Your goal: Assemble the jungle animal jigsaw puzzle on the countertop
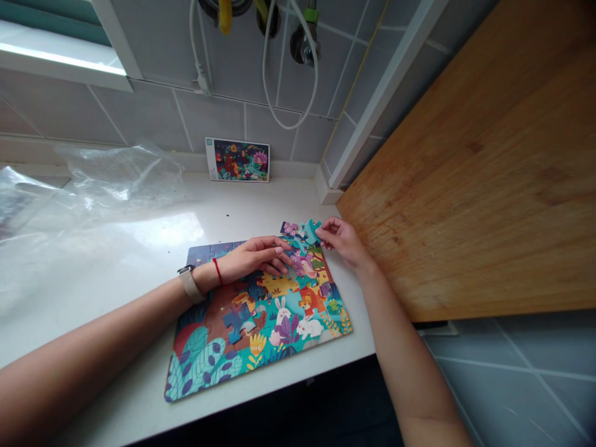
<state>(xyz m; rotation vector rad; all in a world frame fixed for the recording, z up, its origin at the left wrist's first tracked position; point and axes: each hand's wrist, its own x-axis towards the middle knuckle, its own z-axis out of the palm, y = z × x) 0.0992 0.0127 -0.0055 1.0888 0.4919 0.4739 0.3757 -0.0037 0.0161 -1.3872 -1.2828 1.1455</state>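
Observation:
A colourful jigsaw puzzle [279, 316] with rabbits, a tiger and plants lies on the white counter. Across its upper part rests my left hand [261, 256], fingers stretched and slightly spread, hiding the pieces beneath. Just past the puzzle's top right corner, my right hand [342, 239] pinches a teal puzzle piece [311, 232] between thumb and fingers. Beside it is a purple puzzle piece [289, 228], and other loose pieces sit close by. On the puzzle's middle, a few blue pieces [237, 320] look raised above the picture.
A reference picture card [241, 160] leans against the tiled wall at the back. Crumpled clear plastic [125, 174] spreads over the counter's left side. A large wooden board [488, 186] stands close to my right arm. White cables [316, 74] hang above.

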